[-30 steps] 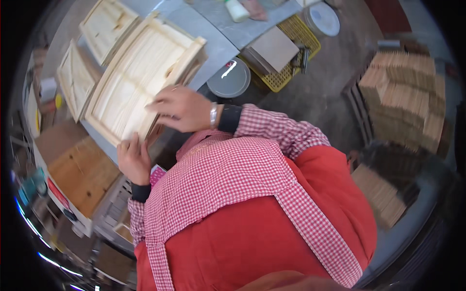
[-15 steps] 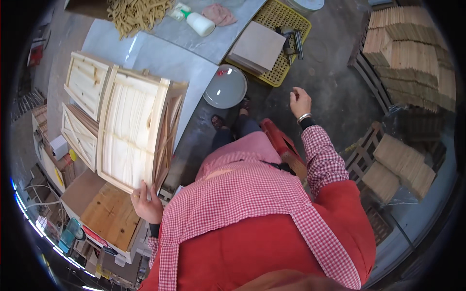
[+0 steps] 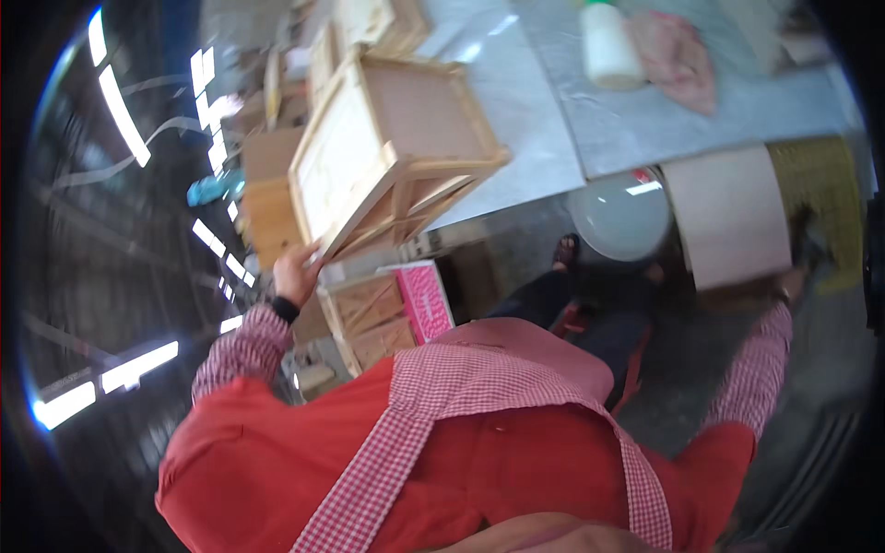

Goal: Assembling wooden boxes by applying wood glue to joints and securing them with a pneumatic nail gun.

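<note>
A pale wooden crate (image 3: 442, 166) with crossed slats on its near side stands tilted in view at the edge of the grey table (image 3: 516, 189). My left hand (image 3: 297, 275) has its fingers closed on the crate's near lower corner. Far to the right, my right hand (image 3: 789, 284) is stretched out to a dark, gun-shaped power tool (image 3: 813, 247) at the yellow basket. Motion smears that hand's fingers, so whether they are round the tool cannot be told.
Square light panels (image 3: 728, 217) lie stacked on the yellow perforated basket (image 3: 816, 184). Beside them is a round grey lid-like disc (image 3: 619, 217). A white bottle (image 3: 610, 51) and pink cloth (image 3: 678, 60) are on the table. More crates (image 3: 369, 318) and a pink box (image 3: 424, 300) stand below.
The view has swung left. My right hand has gone from hanging free to the dark tool by the yellow basket. My left hand stays at the crate's corner.
</note>
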`<state>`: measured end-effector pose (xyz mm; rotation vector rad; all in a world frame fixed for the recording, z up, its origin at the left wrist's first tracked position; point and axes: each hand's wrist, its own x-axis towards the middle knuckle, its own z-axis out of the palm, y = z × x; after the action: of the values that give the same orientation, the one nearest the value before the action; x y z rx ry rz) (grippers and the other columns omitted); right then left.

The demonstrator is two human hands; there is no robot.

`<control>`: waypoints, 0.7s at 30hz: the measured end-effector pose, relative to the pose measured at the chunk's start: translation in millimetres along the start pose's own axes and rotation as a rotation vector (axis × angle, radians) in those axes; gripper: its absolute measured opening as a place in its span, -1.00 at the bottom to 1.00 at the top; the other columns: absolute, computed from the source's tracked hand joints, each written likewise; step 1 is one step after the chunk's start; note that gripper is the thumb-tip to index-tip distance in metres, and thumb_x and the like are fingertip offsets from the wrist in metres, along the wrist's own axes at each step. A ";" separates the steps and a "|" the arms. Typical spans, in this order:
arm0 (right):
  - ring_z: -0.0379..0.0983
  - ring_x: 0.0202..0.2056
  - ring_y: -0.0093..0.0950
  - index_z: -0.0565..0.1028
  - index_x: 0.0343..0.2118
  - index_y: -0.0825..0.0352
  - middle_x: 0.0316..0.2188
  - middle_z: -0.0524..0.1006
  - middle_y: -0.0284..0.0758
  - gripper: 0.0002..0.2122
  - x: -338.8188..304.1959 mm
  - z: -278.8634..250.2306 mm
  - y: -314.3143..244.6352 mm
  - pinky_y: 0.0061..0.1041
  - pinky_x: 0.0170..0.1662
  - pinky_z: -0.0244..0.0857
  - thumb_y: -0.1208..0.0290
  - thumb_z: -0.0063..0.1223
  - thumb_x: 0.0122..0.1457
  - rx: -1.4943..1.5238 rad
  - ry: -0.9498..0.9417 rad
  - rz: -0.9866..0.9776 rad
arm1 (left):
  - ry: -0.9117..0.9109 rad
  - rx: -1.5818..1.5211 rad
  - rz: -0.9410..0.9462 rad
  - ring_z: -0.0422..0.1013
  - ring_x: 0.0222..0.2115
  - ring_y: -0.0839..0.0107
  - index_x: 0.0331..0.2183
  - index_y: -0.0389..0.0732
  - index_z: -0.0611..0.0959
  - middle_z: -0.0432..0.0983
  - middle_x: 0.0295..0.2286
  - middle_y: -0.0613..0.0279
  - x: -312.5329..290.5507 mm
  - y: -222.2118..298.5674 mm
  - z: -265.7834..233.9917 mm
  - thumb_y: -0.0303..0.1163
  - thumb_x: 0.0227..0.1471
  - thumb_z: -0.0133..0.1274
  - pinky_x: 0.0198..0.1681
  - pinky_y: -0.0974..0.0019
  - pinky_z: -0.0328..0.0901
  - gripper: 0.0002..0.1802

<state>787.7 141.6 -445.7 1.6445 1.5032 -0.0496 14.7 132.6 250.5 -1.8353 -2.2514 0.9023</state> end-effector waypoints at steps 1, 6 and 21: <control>0.15 0.20 -0.31 0.33 0.09 0.35 0.16 0.25 -0.03 -0.60 22.8 16.5 9.8 -0.31 0.20 0.04 0.27 -0.29 0.25 0.215 -0.016 0.023 | 0.057 -0.066 0.070 0.49 -0.33 0.06 -0.23 -0.11 0.68 0.57 -0.37 0.01 0.0 2.1 1.5 -0.20 -0.11 0.22 -0.26 0.18 0.37 -0.65; 0.27 0.09 -0.23 0.35 0.05 0.36 0.05 0.35 -0.01 -0.50 61.7 33.0 20.7 -0.27 0.10 0.15 0.13 -0.08 0.11 0.914 0.020 0.367 | 0.033 -0.078 -0.038 0.49 -0.34 0.08 -0.25 -0.13 0.68 0.57 -0.37 0.04 -1.5 9.2 -0.3 -0.23 -0.12 0.23 -0.27 0.19 0.37 -0.67; 0.44 -0.57 -0.17 0.57 -0.44 0.48 -0.57 0.56 -0.02 -0.45 -192.1 -98.3 140.3 -0.22 -0.41 0.31 -0.09 0.19 -0.05 1.041 0.096 0.309 | 0.165 -0.216 0.153 0.48 -0.43 0.15 -0.28 -0.15 0.68 0.56 -0.43 0.15 -2.9 -25.5 9.7 -0.26 -0.12 0.23 -0.35 0.24 0.37 -0.70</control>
<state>801.8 67.7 -199.5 2.7053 1.3323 -0.6864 -10.7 123.8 256.1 -2.1109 -2.2057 0.5185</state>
